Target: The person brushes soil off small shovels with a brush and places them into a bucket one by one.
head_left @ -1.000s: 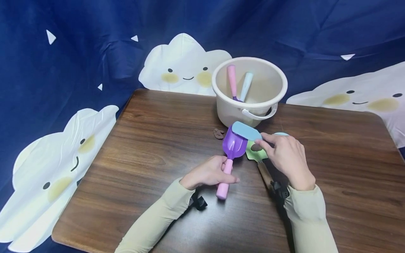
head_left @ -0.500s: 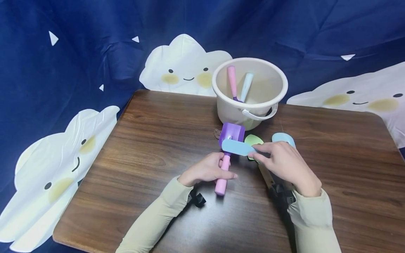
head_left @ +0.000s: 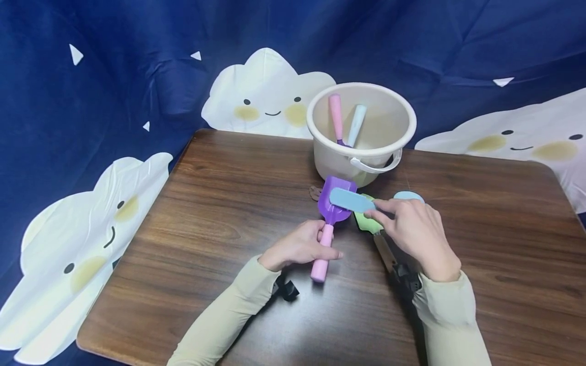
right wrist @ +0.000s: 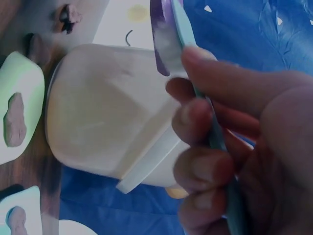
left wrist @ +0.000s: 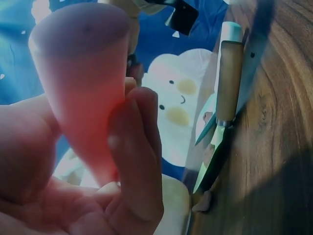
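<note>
Two hands in view from my station, both gripping. I read the left hand (head_left: 299,244) as curled round the pink handle of the purple scoop (head_left: 324,204), held above the table (head_left: 206,213) before the bucket (head_left: 327,157). Right hand (head_left: 414,223) has its fingers round the blue spatula (head_left: 351,200), blade across the scoop's head; contact between them I cannot tell. Green spatula (head_left: 366,222), bearing a brown lump (right wrist: 15,120), lies just beside. Bucket holds a pink handle (head_left: 335,114) and a pale-blue handle (head_left: 357,124).
</note>
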A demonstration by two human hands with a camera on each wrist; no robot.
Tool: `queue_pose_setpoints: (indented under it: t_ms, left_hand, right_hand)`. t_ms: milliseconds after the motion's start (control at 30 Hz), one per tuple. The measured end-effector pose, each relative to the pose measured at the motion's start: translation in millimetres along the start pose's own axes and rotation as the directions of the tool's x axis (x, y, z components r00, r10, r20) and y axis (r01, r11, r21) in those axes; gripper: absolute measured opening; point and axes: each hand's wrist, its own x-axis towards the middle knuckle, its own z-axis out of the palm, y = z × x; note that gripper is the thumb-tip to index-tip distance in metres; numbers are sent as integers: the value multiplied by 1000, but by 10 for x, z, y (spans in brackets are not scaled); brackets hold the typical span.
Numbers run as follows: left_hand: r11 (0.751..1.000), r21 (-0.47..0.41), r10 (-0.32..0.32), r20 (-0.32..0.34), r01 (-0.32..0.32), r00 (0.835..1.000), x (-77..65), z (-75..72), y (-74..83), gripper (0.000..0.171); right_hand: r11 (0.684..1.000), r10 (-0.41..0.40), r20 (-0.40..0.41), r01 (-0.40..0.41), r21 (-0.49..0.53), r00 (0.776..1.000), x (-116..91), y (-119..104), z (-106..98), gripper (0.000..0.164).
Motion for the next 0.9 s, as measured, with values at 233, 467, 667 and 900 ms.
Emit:
queue_pose_setpoints:
  t_ms: [233,467,667,900]
  left_hand:
    - [999,36,1,34,-2,999,-30,22,28,33]
    - [1000,-1,-4,51,4,999,-9,23,11,34]
    - [1000,-23,3,60,-2,998,3,1,0,34]
    - [999,-27,31,88,-29,996,-12,-12,17,30]
  right_hand:
    - [997,81,-105,-81,1,991,8,37,10,29]
    - [998,46,-127,-40,49,991,18,51,30,31]
    - [973,-174,-10,174,149,985,1,10,6,27]
    - [970,-200,131,177,169,971,0,-26,-13,23]
